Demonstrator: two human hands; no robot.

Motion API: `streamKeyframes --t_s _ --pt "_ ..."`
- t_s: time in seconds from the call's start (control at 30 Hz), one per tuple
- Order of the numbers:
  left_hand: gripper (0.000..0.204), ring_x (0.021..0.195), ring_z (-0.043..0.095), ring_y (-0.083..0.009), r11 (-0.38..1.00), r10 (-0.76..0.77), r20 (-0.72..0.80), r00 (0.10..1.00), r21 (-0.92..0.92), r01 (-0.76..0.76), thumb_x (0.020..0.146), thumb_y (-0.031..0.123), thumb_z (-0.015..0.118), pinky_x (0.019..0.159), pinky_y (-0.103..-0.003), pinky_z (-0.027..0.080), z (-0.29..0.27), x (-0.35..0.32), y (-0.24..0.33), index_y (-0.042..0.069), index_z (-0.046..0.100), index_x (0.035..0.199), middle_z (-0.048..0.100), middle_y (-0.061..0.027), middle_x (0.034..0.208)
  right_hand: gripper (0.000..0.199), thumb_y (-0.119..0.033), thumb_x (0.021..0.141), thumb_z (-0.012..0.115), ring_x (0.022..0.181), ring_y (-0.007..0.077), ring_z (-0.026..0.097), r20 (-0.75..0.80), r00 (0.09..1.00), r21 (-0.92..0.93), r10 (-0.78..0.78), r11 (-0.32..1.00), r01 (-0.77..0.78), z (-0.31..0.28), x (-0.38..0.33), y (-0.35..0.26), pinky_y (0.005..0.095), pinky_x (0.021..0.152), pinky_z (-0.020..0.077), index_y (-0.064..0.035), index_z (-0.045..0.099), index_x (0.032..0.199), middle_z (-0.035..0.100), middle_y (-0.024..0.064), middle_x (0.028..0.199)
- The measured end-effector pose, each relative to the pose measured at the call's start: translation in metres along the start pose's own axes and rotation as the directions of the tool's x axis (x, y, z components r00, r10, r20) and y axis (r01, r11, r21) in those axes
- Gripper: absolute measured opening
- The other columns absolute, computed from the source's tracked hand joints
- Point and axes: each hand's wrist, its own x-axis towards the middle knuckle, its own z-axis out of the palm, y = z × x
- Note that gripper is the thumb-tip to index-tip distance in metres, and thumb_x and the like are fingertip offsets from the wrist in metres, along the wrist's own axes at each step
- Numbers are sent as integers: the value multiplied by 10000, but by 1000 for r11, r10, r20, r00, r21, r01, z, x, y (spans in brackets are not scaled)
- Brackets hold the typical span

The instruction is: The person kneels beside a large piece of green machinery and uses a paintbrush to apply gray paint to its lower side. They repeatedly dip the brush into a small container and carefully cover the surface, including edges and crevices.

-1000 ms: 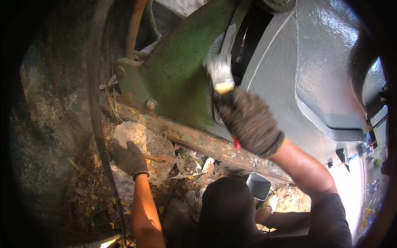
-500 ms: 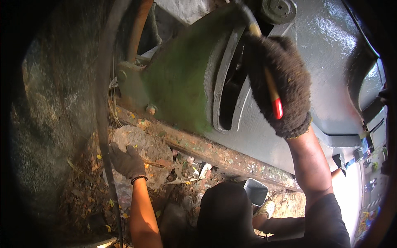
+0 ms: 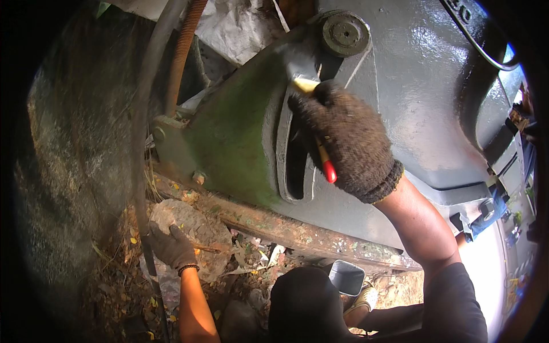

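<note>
Brown-gloved hands (image 3: 172, 247) (image 3: 350, 144), two: left at one rock (image 3: 207, 228), right around one paintbrush (image 3: 306, 86)

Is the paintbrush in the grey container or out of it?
Out: the gloved right hand holds the paintbrush by the green plate, apart from the grey container.

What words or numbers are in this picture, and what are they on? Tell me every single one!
Grey machine, top right: a few raised characters, partly lost at the picture's edge; I don't copy those out.
Brush: no writing that I can see.
Bucket: no writing that I can see.
Background, far right: too small and blurred to tell.
</note>
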Motion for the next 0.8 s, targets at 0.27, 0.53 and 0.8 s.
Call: streamKeyframes --t_s 0.27,0.53,0.8 --pt "659 1449 459 -498 997 -70 76 995 -38 73 1018 345 590 1198 -571 397 -13 2 18 -24 465 1550 500 -310 1554 290 -140 912 659 905 387 704 -155 988 -8 23 1000 -25 -1 4 0 491 707 570 -103 661 1200 653 180 1027" --pt "669 1449 455 -504 997 -60 43 997 -43 62 997 314 614 1202 -555 400 -16 3 13 -35 461 1547 493 -334 1544 479 -137 809 811 994 399 703 -228 969 75 97 994 -82 -8 19 3 478 839 580 -84 669 1263 703 177 1106" --pt "673 1403 522 -469 997 -48 43 998 -51 50 1014 325 596 1160 -529 449 -12 -1 14 -61 452 1546 501 -326 1544 395 -166 891 783 943 366 732 -134 991 150 -23 988 43 -22 11 -18 446 822 586 -71 674 1258 733 154 1062"
